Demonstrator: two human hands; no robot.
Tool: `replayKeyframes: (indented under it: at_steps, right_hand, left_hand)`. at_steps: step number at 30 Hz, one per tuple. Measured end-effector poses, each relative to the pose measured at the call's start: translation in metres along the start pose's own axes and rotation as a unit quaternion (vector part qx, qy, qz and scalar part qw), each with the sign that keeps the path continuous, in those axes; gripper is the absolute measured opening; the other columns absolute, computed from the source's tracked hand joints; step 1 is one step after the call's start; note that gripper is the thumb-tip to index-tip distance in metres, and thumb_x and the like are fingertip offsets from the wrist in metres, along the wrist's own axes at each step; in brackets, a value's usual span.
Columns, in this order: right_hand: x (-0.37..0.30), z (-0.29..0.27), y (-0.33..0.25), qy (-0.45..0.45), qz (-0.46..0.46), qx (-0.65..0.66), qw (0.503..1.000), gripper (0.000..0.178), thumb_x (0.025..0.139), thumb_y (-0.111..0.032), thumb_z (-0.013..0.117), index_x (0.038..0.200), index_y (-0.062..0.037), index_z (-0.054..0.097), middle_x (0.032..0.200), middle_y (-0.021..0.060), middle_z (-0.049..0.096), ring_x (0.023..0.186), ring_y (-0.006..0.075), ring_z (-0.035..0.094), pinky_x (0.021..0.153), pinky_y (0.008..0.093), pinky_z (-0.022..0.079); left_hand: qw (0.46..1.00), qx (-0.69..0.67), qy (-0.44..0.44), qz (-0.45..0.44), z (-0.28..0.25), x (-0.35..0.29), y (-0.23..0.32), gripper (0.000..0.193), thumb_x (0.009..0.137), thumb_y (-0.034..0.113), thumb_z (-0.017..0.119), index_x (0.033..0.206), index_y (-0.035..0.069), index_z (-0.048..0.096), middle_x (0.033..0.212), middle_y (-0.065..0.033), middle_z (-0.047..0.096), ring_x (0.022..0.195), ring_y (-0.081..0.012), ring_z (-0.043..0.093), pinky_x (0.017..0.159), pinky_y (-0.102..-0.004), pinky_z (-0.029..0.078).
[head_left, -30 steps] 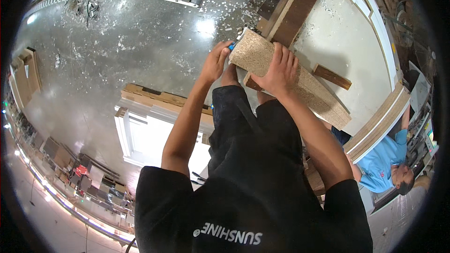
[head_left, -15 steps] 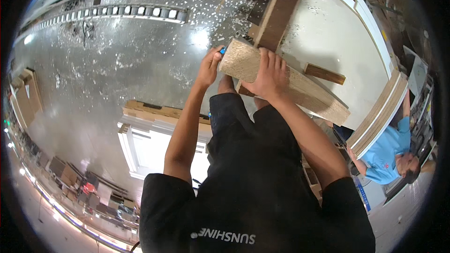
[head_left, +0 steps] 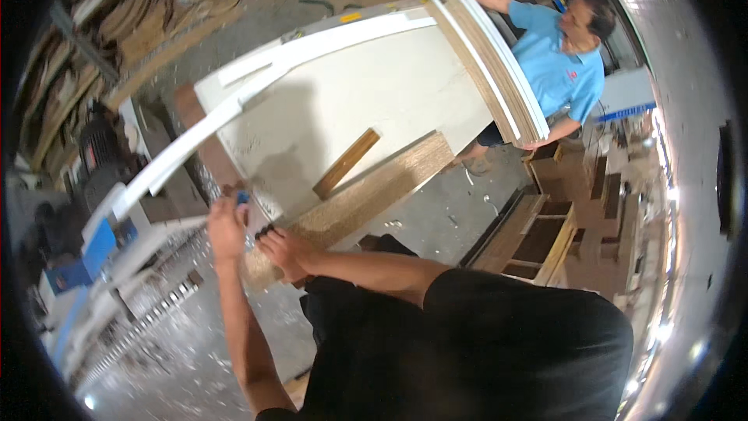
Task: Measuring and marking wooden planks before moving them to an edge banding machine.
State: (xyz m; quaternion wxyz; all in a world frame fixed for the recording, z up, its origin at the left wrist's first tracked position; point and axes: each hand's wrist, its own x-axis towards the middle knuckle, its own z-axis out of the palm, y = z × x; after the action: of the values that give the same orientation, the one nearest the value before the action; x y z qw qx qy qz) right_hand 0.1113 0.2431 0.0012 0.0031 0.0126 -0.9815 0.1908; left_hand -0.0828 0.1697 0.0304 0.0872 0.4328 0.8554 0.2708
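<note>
A long light-brown wooden board (head_left: 382,187) lies slanted along the near edge of a cream-topped table (head_left: 366,86). My right hand (head_left: 286,254) is at the board's near left end, its fingers bent against it. Something dark shows at those fingertips, too blurred to name. Just left of the board's end, my left hand (head_left: 227,228) is raised, closed around a small blue object (head_left: 242,198) whose kind I cannot make out. A short brown wood strip (head_left: 347,162) rests on the tabletop beyond the board.
Across the table, a person in a blue shirt (head_left: 557,66) holds a stack of long panels (head_left: 487,70) at its right end. White curved edging (head_left: 312,45) runs along the far side. A machine (head_left: 101,148) stands left, brown cabinet frames (head_left: 538,234) to the right.
My view has swung toward the table and the other person. My right hand has gone from across the board's middle to its near end. The left hand still holds the blue object.
</note>
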Motion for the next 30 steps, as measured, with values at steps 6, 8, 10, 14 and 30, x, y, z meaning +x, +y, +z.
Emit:
replayKeyframes:
  at_steps: [6,8,10,14,30]
  right_hand:
    - [-0.011,0.010,-0.014,0.132,-0.003,-0.100,0.986,0.057,0.083,-0.032,0.071,0.129,0.0021,0.064,0.129,0.0164,0.064,0.129,0.0349,0.057,0.120,0.0473,0.039]
    - [-0.016,0.007,-0.001,0.134,0.027,-0.113,0.984,0.068,0.081,-0.037,0.078,0.133,0.0041,0.063,0.130,0.0184,0.064,0.127,0.0373,0.058,0.121,0.0487,0.038]
    - [-0.049,-0.029,-0.008,-0.034,0.006,0.068,0.997,0.063,0.086,-0.040,0.078,0.132,0.0000,0.066,0.129,0.0213,0.067,0.128,0.0396,0.060,0.117,0.0485,0.044]
    - [-0.146,-0.087,0.028,-0.055,0.115,0.302,0.945,0.062,0.090,-0.047,0.076,0.132,-0.0019,0.067,0.124,0.0249,0.070,0.120,0.0414,0.066,0.105,0.0480,0.052]
    - [-0.372,-0.082,0.113,0.001,0.487,0.171,0.857,0.064,0.096,-0.054,0.068,0.141,-0.0087,0.064,0.134,0.0161,0.070,0.123,0.0376,0.067,0.105,0.0489,0.053]
  left_hand:
    - [0.977,0.173,0.035,0.119,0.049,0.047,0.079,0.056,0.098,0.036,0.069,0.145,0.007,0.061,0.133,-0.0189,0.066,0.122,-0.0403,0.061,0.109,-0.0523,0.044]
    - [0.988,0.073,-0.061,0.125,0.061,0.053,0.125,0.061,0.100,0.039,0.067,0.148,0.003,0.057,0.135,-0.0215,0.065,0.124,-0.0417,0.060,0.109,-0.0520,0.044]
    - [0.981,-0.041,-0.143,0.128,0.085,0.033,0.132,0.067,0.101,0.044,0.066,0.150,0.000,0.054,0.137,-0.0239,0.064,0.125,-0.0419,0.061,0.111,-0.0515,0.044]
    - [0.965,0.024,-0.242,0.101,0.118,-0.005,0.156,0.097,0.086,0.063,0.075,0.153,-0.003,0.048,0.141,-0.0272,0.061,0.131,-0.0443,0.057,0.116,-0.0540,0.040]
    - [0.961,0.198,-0.105,0.160,0.181,-0.038,0.178,0.113,0.071,0.047,0.086,0.157,-0.005,0.034,0.144,-0.0212,0.050,0.139,-0.0392,0.047,0.122,-0.0547,0.031]
